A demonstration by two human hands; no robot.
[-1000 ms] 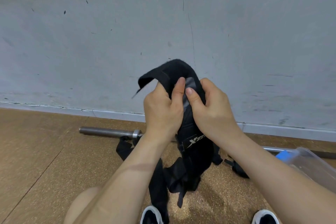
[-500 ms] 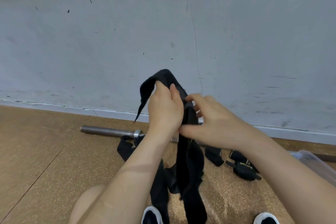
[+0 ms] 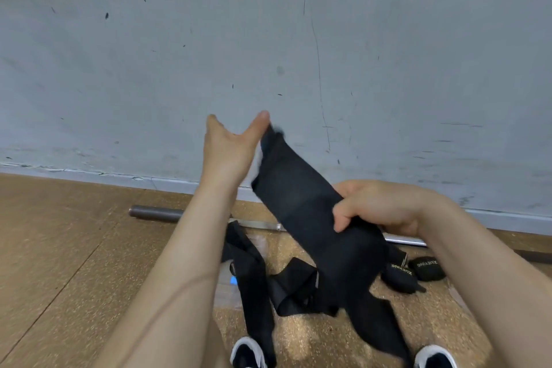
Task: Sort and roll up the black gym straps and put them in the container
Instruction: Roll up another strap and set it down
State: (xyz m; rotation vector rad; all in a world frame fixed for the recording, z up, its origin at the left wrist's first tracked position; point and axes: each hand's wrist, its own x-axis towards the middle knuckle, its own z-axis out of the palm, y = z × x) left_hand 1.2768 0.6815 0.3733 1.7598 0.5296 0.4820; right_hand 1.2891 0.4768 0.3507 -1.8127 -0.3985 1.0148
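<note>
A wide black strap (image 3: 298, 197) stretches flat between my two hands in front of the grey wall. My left hand (image 3: 230, 149) holds its upper end, pinched behind the thumb. My right hand (image 3: 379, 206) grips the strap lower down, and its tail hangs to the floor. More loose black straps (image 3: 254, 278) lie tangled on the cork floor between my forearms. Two rolled black straps (image 3: 413, 272) with gold lettering rest on the floor to the right. The container is hidden in this view.
A steel barbell (image 3: 155, 213) lies along the foot of the wall. A clear plastic sheet with a blue spot (image 3: 233, 280) lies under the loose straps. My two shoes (image 3: 248, 352) show at the bottom edge.
The strap was bunched between both hands; now my left hand has pulled its end up and my right hand has slid down and right, spreading it flat. The view tilted down.
</note>
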